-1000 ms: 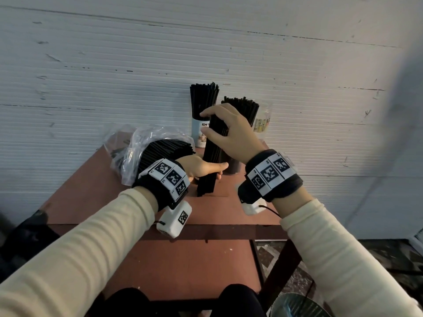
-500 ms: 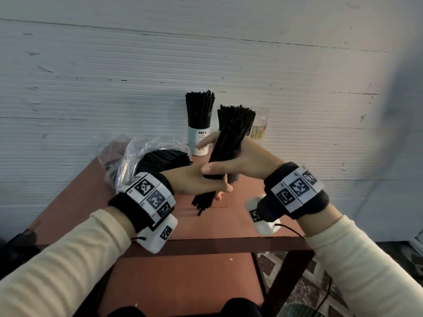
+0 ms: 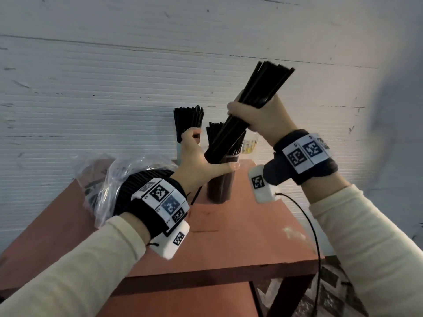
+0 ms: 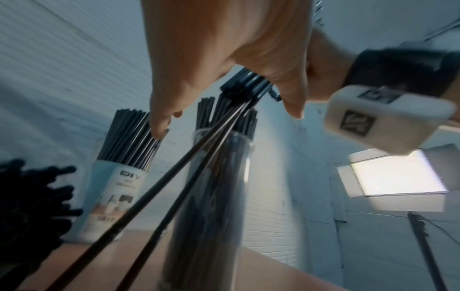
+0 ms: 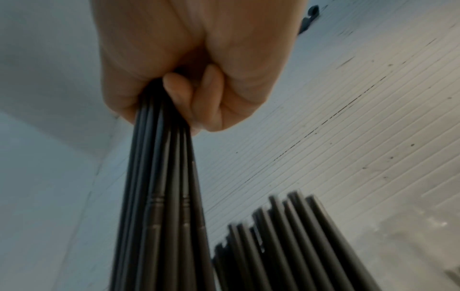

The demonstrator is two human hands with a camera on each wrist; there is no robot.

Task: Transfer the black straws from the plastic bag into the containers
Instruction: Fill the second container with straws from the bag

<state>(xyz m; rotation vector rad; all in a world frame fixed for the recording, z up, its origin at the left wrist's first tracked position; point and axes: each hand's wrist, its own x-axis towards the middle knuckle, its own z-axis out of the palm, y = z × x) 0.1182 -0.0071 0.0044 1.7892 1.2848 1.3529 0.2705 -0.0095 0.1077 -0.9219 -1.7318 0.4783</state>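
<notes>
My right hand [image 3: 256,115] grips a bundle of black straws [image 3: 263,88], tilted, its lower end at the mouth of the clear container [image 3: 219,186], which holds more straws. In the right wrist view the fingers [image 5: 179,98] curl round the bundle [image 5: 159,196]. My left hand [image 3: 203,156] is spread open beside that mouth, thumb by the rim and fingers by the straws in the white container [image 4: 117,196]. Two straws [image 4: 149,206] slant down outside the clear container [image 4: 211,196]. The plastic bag [image 3: 123,179] of straws lies at the left.
A third container with a yellow label [image 3: 250,145] stands behind the clear one, against the white wall. The reddish table [image 3: 251,236] ends close to me at its front edge. A black cable [image 3: 313,225] hangs from my right wrist.
My right hand has lifted the bundle from the tabletop up and right, over the clear container. My left hand has let go of the bundle and now spreads open by the container's mouth.
</notes>
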